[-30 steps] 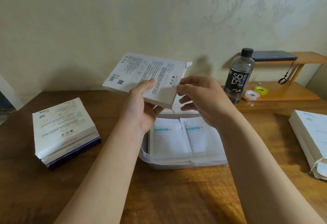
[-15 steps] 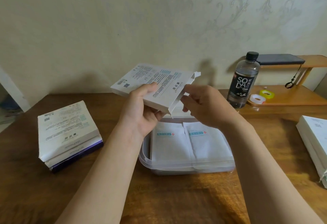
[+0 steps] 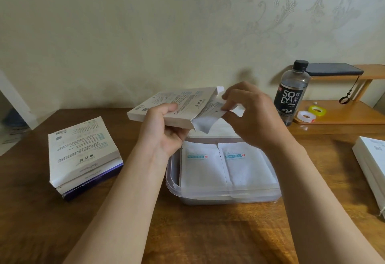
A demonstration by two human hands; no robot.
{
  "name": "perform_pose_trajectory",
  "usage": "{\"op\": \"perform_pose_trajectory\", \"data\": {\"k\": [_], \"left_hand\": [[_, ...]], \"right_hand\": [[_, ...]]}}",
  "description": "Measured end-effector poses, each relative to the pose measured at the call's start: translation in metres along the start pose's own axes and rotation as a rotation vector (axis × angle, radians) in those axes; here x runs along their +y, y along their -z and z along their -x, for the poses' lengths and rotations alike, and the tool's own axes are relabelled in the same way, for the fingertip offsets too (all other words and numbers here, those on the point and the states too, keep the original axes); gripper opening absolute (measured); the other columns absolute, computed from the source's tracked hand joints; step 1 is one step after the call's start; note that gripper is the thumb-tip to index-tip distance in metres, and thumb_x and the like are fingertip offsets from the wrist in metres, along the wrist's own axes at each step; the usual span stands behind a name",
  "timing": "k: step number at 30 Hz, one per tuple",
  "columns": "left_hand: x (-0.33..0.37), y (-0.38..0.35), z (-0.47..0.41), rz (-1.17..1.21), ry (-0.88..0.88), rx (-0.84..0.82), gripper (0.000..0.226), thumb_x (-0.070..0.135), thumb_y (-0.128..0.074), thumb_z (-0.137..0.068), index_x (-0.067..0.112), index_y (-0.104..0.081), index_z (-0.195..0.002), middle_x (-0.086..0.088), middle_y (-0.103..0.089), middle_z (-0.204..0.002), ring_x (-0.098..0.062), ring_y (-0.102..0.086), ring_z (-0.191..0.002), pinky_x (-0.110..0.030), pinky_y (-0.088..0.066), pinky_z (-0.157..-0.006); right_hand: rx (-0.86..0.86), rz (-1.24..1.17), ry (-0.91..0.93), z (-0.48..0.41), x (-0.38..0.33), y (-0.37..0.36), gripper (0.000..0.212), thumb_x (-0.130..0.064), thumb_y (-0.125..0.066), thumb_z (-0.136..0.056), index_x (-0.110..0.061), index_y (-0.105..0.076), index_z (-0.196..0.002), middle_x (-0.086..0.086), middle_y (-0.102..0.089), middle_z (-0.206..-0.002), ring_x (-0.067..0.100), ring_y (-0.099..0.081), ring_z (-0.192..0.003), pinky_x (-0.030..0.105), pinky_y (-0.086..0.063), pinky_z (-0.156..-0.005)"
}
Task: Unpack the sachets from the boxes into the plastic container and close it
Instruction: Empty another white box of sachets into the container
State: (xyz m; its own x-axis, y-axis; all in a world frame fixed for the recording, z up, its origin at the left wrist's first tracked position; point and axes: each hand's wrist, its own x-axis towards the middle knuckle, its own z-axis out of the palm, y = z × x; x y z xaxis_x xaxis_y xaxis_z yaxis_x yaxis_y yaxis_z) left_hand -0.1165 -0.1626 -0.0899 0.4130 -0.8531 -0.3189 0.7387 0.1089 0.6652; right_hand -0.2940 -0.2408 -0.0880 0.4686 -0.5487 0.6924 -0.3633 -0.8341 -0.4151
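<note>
Boxes first, on my far left: a stack of boxes (image 3: pixel 83 155), three by my count, two white ones over a purple one, sitting on the wooden table (image 3: pixel 187 238). One more, the held box (image 3: pixel 166 107), is up in the air over the back of the plastic container. My left hand (image 3: pixel 164 132) grips it, thumb curled over the printed top, fingers curled underneath. It's white and flat, with small print and codes. Its right end is open with the flap up, and a white sachet (image 3: pixel 205 120) pokes out, slanting down. My right hand (image 3: pixel 252 113) pinches that sachet's edge between thumb and fingertips. One sachet or several pressed together, I cannot tell.

Below, the plastic container (image 3: pixel 173 186) stands open on the table between my forearms, with clear walls and rounded corners. Two sachets lie flat on top inside, side by side: the left sachet (image 3: pixel 200 170) and the right sachet (image 3: pixel 248 170), each white with a teal label strip and a small red mark near the top.

Further right there's one soda bottle (image 3: pixel 291 96), upright with a black cap and dark label, just beside a low wooden shelf (image 3: pixel 345 113). Two tape rolls sit on its lower board, a white roll (image 3: pixel 306 116) and a yellow roll (image 3: pixel 317 110). One dark phone (image 3: pixel 333 69) lies on the upper board. At the far right edge is a white pile (image 3: pixel 373 163), cut off by the frame. Pale wallpaper (image 3: pixel 145 34) with scrollwork runs behind.
</note>
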Motion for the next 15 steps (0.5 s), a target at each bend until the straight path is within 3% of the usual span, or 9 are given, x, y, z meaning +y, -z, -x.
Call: {"op": "perform_pose_trajectory", "data": {"k": [2,5,8,11,15], "left_hand": [[0.004,0.003,-0.002,0.022,-0.027,0.021,0.028,0.003,-0.063,-0.089,0.007,-0.063,-0.117,-0.014,-0.079,-0.092,-0.027,-0.077,-0.077,-0.036,-0.062,-0.072],[0.009,0.009,-0.002,0.042,-0.062,0.040,0.028,0.004,-0.065,-0.089,0.008,-0.062,-0.117,-0.015,-0.078,-0.087,-0.027,-0.077,-0.071,-0.035,-0.064,-0.061],[0.013,0.013,-0.002,0.059,-0.072,0.046,0.019,0.006,-0.064,-0.091,0.009,-0.060,-0.110,-0.014,-0.078,-0.084,-0.028,-0.077,-0.076,-0.037,-0.064,-0.072],[0.013,0.015,-0.004,0.037,-0.101,0.065,0.014,0.006,-0.064,-0.091,0.011,-0.061,-0.104,-0.011,-0.078,-0.077,-0.026,-0.077,-0.073,-0.037,-0.064,-0.069],[0.011,0.017,-0.004,0.051,-0.179,0.063,0.024,0.008,-0.066,-0.092,0.018,-0.060,-0.113,-0.010,-0.075,-0.096,-0.025,-0.074,-0.089,-0.040,-0.064,-0.075]], "right_hand": [[-0.026,-0.178,-0.073,0.000,0.001,0.008,0.015,-0.004,-0.077,-0.081,-0.012,-0.065,-0.078,-0.004,-0.070,-0.108,0.016,-0.068,-0.095,0.039,-0.056,-0.086],[0.002,-0.455,-0.155,0.001,0.003,0.017,0.018,0.004,-0.073,-0.083,-0.012,-0.066,-0.081,0.000,-0.075,-0.100,0.017,-0.072,-0.099,0.040,-0.055,-0.094],[0.141,-0.553,-0.186,-0.002,0.005,0.023,0.015,-0.003,-0.072,-0.083,-0.018,-0.066,-0.083,0.007,-0.074,-0.088,0.021,-0.072,-0.088,0.038,-0.057,-0.083],[0.296,-0.621,-0.237,-0.003,0.004,0.029,0.017,-0.012,-0.078,-0.081,-0.025,-0.067,-0.079,-0.001,-0.070,-0.077,0.022,-0.067,-0.074,0.039,-0.054,-0.070],[0.256,-0.597,-0.372,-0.002,0.003,0.034,0.014,-0.010,-0.077,-0.083,-0.022,-0.071,-0.078,-0.001,-0.070,-0.075,0.022,-0.066,-0.070,0.042,-0.058,-0.065]]}}
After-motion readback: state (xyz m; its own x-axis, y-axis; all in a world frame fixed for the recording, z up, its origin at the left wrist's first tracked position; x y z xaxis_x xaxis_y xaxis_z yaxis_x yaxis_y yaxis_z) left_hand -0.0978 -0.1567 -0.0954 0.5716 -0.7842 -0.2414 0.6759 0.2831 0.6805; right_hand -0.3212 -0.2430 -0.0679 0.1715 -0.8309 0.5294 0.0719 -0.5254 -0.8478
